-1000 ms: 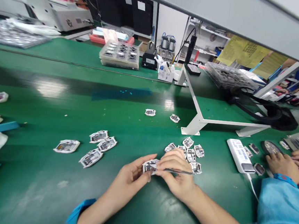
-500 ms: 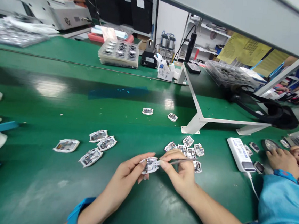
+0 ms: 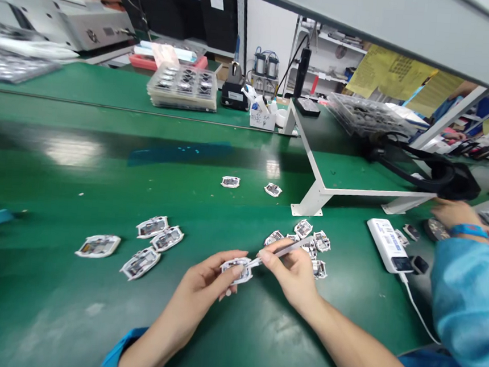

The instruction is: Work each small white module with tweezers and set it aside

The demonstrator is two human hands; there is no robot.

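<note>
My left hand [image 3: 198,293] pinches a small white-backed electronic module [image 3: 236,270] by its edges, its fingers curled beneath. Just to the right, my right hand [image 3: 292,273] holds slim metal tweezers [image 3: 283,252], with their tip at the module's edge. Behind the tweezers lies a loose pile of similar modules [image 3: 303,244], nearly under my right fingers. Further left on the green bench mat [image 3: 46,297], a group of several modules [image 3: 144,249] lies apart from my hands. Two more [image 3: 248,185] sit beyond them.
A co-worker's blue sleeve [image 3: 470,294] and hands [image 3: 455,216] are at the right, beside a white power bank [image 3: 388,246] with a cable. A white metal stand [image 3: 316,190] rises from the bench. Stacked trays of parts [image 3: 182,86] stand at the back.
My right hand has lifted off the module and moved right, with the tweezers now angled up to the right. The view has shifted slightly, and the co-worker's hands have moved back.
</note>
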